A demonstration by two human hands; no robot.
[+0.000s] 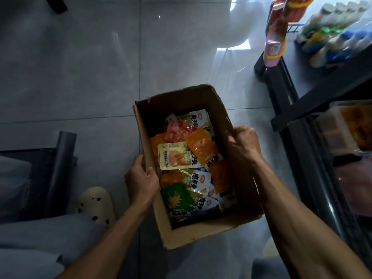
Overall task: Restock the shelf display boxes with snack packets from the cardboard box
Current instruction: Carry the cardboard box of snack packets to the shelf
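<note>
My left hand [142, 179] grips the cardboard box [201, 234] by its left wall, my right hand [244, 143] its right wall — snack packets [187, 158] lie between them. The box runs lengthwise away from me; the shelf display boxes [342, 129] sit right, nearer my right hand.

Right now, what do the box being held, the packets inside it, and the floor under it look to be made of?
Box: brown cardboard, matte, with ragged torn rim edges. Snack packets: likely plastic or foil film, glossy, crinkled, catching glints. Floor: large grey tiles, polished, judging by grout lines and mirrored window light; ceramic or stone, I cannot tell. The left hand and right hand grip the box's side walls.
</note>
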